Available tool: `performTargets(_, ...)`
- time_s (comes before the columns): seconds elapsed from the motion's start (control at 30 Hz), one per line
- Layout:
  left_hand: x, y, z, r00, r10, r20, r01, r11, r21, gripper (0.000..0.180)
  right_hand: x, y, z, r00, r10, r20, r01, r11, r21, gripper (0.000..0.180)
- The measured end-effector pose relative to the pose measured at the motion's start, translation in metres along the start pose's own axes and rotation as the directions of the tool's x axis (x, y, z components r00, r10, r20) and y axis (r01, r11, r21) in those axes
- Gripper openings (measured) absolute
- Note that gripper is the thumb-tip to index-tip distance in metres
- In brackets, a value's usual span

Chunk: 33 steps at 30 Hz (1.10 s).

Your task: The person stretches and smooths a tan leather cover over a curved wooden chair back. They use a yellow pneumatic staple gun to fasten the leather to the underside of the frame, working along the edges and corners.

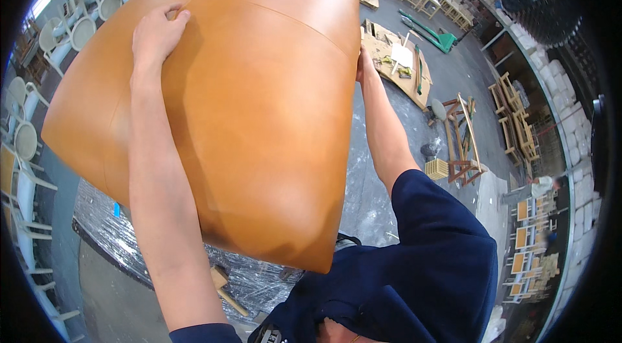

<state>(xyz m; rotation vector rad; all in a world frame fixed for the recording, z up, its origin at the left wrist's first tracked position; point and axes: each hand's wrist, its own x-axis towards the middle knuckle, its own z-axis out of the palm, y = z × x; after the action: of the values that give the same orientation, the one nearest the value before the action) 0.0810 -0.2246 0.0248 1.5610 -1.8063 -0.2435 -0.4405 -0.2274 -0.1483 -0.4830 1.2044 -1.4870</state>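
A big tan leather upholstered piece (265, 83) with rounded corners and stitched seams fills the middle of the view. It is tilted up in front of my body, above a plastic-wrapped surface. My left hand (159, 35) lies across its upper left face by a seam, fingers curled in and thumb pressed close to them. Whether a fold of leather is pinched there is too small to tell. At the right edge, my right hand (364, 64) grips the side of the piece, its fingers mostly hidden behind it.
Below the piece, a wooden mallet (223, 288) lies by the plastic-wrapped surface (259, 278). Stacked chairs (84, 32) line the left. Cardboard with tools (402, 64), a green pallet jack (434, 35) and a wooden stand (463, 135) occupy the right. People work farther off.
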Motion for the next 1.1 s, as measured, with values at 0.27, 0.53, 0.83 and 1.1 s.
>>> performTargets(0.27, 0.004, -0.011, -0.004, 0.997, 0.044, -0.062, -0.043, 0.999, 0.007, 0.042, -0.013, 0.012, 0.025, 0.956, -0.273, -0.106, 0.269, 0.962, -0.045, 0.051)
performTargets(0.53, -0.001, -0.007, -0.005, 0.997, 0.067, -0.038, -0.066, 0.997, 0.044, 0.045, -0.012, 0.031, 0.004, 0.88, -0.474, -0.018, 0.455, 0.854, -0.252, 0.053)
performTargets(0.83, 0.003, -0.012, -0.003, 0.996, 0.083, -0.033, -0.083, 0.996, 0.009, 0.045, -0.006, 0.034, 0.001, 0.932, -0.357, -0.07, 0.346, 0.929, -0.134, 0.049)
performTargets(1.1, 0.017, -0.05, -0.013, 0.99, 0.144, -0.012, -0.144, 0.986, -0.078, 0.04, -0.014, 0.045, 0.024, 0.896, -0.44, -0.065, 0.433, 0.896, -0.094, 0.054)
